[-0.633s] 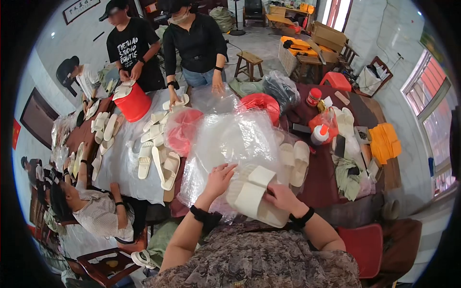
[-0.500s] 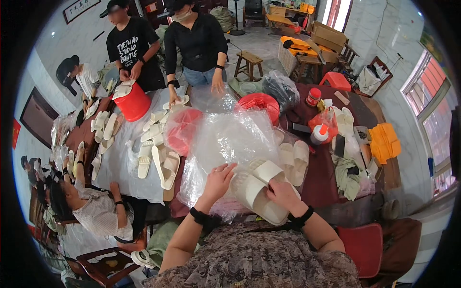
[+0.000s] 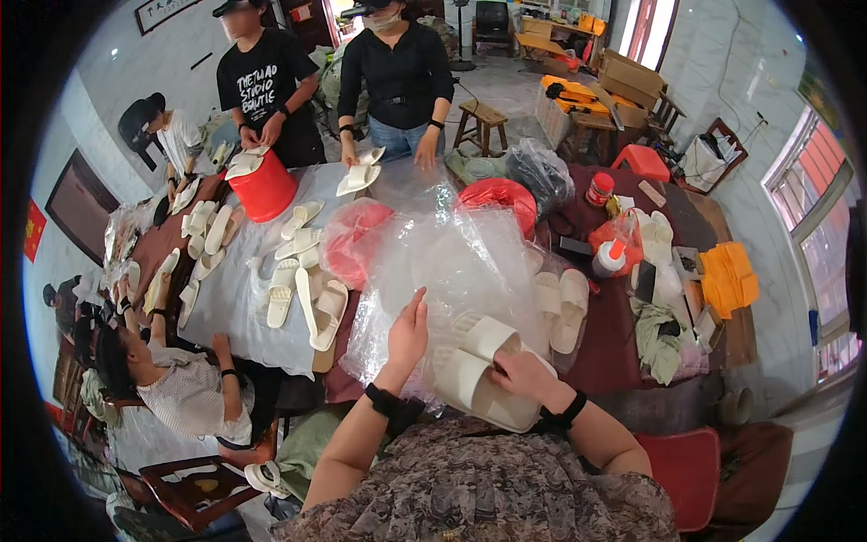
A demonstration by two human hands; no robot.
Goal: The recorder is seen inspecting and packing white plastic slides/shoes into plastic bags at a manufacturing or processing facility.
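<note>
A pair of cream slippers [image 3: 461,378] lies side by side in front of me, over the near edge of the clear plastic bags [image 3: 452,248]. My right hand [image 3: 526,376] is closed on the pair at the right slipper's strap, its fingertips partly hidden. Just left of the slippers, my left hand [image 3: 408,331] is held over the plastic with its fingers stretched out and nothing in it. Beyond the right slipper, another cream pair [image 3: 566,312] lies in clear plastic.
Several loose slippers [image 3: 312,307] lie on the left part of the table, near a red bucket [image 3: 262,188]. Red plastic bags [image 3: 497,203] are beyond the clear ones. A white bottle [image 3: 610,259] stands at right. Co-workers are across and at left.
My left hand's fingers have swung up and away from the slippers. My right hand stays on the pair. Across the table, a co-worker has lifted a pair of slippers.
</note>
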